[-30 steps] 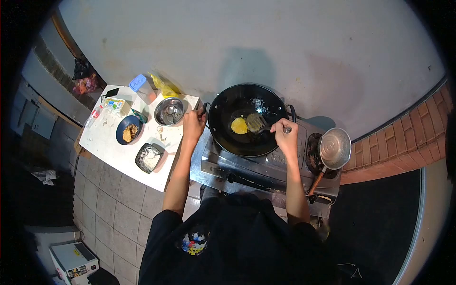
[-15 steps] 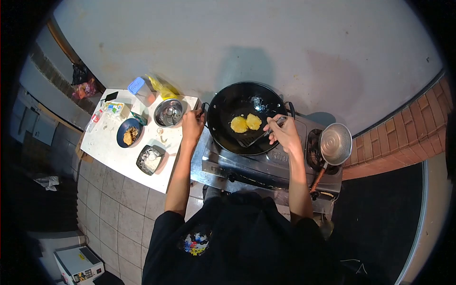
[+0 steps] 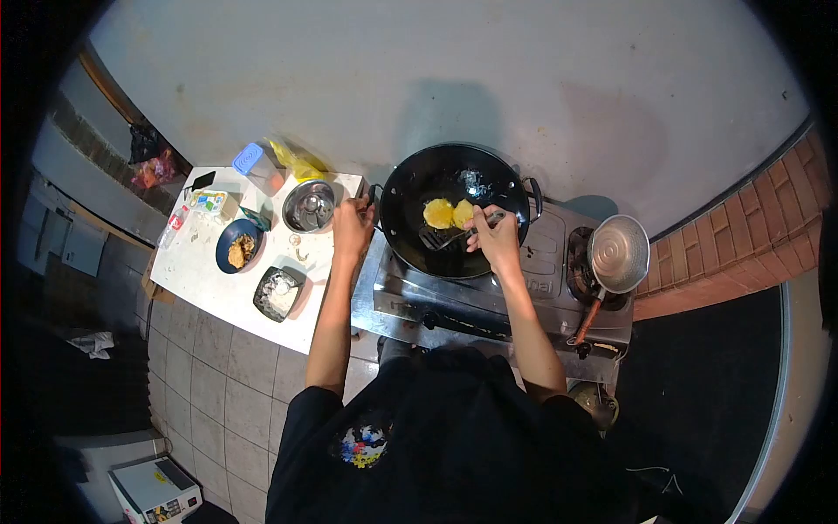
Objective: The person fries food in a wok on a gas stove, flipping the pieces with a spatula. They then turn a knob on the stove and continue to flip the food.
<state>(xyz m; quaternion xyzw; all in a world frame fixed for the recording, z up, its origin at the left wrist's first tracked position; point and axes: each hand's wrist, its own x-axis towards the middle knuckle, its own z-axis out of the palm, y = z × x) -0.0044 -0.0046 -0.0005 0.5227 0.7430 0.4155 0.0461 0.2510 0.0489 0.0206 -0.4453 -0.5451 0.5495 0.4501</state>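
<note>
A black wok (image 3: 454,166) sits on the gas stove, with two yellow patties (image 3: 438,213) side by side in it. My left hand (image 3: 352,229) is closed around the wok's left handle. Over the right part of the wok, my right hand (image 3: 495,240) grips a dark slotted spatula (image 3: 434,238). The spatula's blade lies in the wok just below the left patty. My right fingers partly cover the right patty.
On the white table (image 3: 209,293) at left are a steel bowl (image 3: 308,206), a blue bowl with fried food (image 3: 226,252), a square bowl of white powder (image 3: 278,295) and a blue-lidded container (image 3: 250,160). A saucepan (image 3: 619,254) rests on the right burner.
My right hand has moved left and the spatula blade has shifted left and up, nearer the left patty. My left hand stays at the wok's handle.
</note>
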